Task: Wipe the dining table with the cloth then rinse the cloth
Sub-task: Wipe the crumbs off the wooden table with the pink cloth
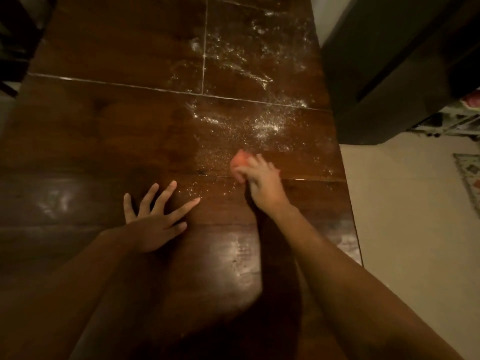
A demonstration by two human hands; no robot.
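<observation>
Closest to me, my two bare forearms reach out over the dark wooden dining table [104, 131], and between them the near boards carry a dull glossy patch [233, 258]. My left hand [153, 222] lies flat on the wood, palm down, fingers straight and spread wide, holding nothing. A little farther out and to the right, my right hand [262, 180] is curled around the pinkish-orange cloth [240, 163], bunched into a small wad that sticks out past my fingers on the left. The hand and cloth are blurred. They sit at a seam between boards, toward the table's right edge, but I cannot tell how firmly the cloth presses on the surface. Fine white specks lie on the wood between my two hands. Just beyond the cloth is a thicker scatter of white powder [259, 126], brightest near the right side. Past the next seam, which is itself lined white, more powder [233, 61] is smeared in streaks across the far right board, while the boards to the left of it look dark. To the right of the table, pale floor [402, 216] shows, with the edge of a patterned rug [470, 178] at the frame's border. Farther back on that side stands a tall dark cabinet [389, 61]. At the far left corner there is a dark shape [20, 35] I cannot make out.
</observation>
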